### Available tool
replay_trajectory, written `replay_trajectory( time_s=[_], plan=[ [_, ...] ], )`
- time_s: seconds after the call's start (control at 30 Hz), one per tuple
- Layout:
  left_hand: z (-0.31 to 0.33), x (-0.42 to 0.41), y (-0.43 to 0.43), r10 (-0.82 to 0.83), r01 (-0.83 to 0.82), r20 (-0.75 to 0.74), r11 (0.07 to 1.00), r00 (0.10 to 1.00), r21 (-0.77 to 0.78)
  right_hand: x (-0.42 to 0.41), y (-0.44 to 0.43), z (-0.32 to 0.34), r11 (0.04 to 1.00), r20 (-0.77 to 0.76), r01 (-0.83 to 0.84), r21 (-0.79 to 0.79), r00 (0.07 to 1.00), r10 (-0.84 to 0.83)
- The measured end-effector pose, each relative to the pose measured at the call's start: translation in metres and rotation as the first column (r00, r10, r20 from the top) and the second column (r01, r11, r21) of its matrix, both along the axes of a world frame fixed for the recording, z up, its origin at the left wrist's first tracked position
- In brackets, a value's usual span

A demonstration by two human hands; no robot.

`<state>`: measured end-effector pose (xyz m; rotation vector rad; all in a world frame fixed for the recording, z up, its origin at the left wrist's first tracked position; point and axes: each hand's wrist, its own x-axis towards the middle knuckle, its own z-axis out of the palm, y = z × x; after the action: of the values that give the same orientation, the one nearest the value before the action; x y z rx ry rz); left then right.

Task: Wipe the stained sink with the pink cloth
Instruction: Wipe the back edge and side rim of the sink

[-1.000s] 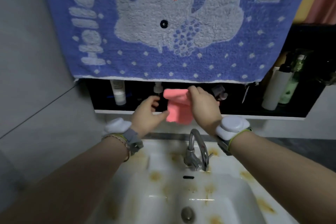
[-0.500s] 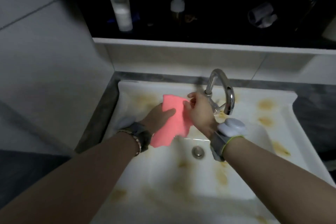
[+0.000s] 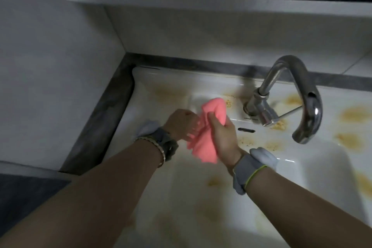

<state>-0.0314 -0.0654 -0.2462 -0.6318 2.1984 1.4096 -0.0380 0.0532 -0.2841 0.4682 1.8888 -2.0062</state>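
The pink cloth [image 3: 203, 127] is now bunched into a wad over the back left of the sink [image 3: 201, 213], just left of the tap [image 3: 306, 94]. Half a second ago it hung flat between your 2 hands, and 1 s ago it was up by the shelf. Your right hand [image 3: 223, 137] is wrapped round the wad, thumb on top. Your left hand [image 3: 180, 125] sits at its left edge, fingers blurred, so I cannot tell whether it grips. You look ready to scrub, though the yellow-brown stains [image 3: 354, 115] look untouched.
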Motion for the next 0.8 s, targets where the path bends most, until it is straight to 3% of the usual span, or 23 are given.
replay_trajectory(
  time_s=[0.07,0.17,0.23,0.3,0.4,0.47,0.53,0.63,0.7,0.8],
  plan=[
    [-0.015,-0.009,-0.015,-0.098,0.072,-0.052,0.923,0.994,-0.378,-0.011,0.0,-0.001,0.937,-0.265,0.12,0.327,0.964,-0.031],
    [-0.051,-0.021,-0.047,-0.157,0.124,0.015,0.714,0.987,-0.689,-0.041,0.004,-0.022,0.684,-0.493,0.313,0.659,0.866,0.079],
    [-0.076,-0.028,-0.068,-0.137,0.164,0.103,0.58,0.985,-0.798,-0.061,0.003,-0.045,0.525,-0.491,0.36,0.771,0.861,0.131],
    [-0.089,-0.027,-0.075,-0.165,0.263,0.208,0.492,0.964,-0.83,-0.069,0.006,-0.06,0.427,-0.383,0.266,0.864,0.899,0.214],
    [-0.104,-0.029,-0.087,-0.252,0.33,0.239,0.43,0.938,-0.841,-0.072,-0.013,-0.08,0.298,-0.232,0.137,0.945,0.92,0.315],
    [-0.109,-0.031,-0.094,-0.31,0.362,0.253,0.373,0.917,-0.854,-0.071,-0.037,-0.085,0.313,-0.26,0.144,0.939,0.892,0.369],
    [-0.108,-0.031,-0.097,-0.367,0.389,0.274,0.288,0.889,-0.875,-0.069,-0.059,-0.086,0.331,-0.291,0.125,0.935,0.804,0.519],
    [-0.104,-0.03,-0.102,-0.435,0.376,0.243,0.249,0.867,-0.893,-0.074,-0.062,-0.084,0.349,-0.303,0.074,0.934,0.681,0.667],
    [-0.109,-0.032,-0.106,-0.452,0.364,0.215,0.271,0.865,-0.891,-0.076,-0.042,-0.088,0.364,-0.347,0.132,0.922,0.7,0.625],
    [-0.112,-0.027,-0.105,-0.405,0.324,0.176,0.332,0.897,-0.886,-0.068,0.007,-0.089,0.359,-0.381,0.239,0.902,0.831,0.405]
  ],
)
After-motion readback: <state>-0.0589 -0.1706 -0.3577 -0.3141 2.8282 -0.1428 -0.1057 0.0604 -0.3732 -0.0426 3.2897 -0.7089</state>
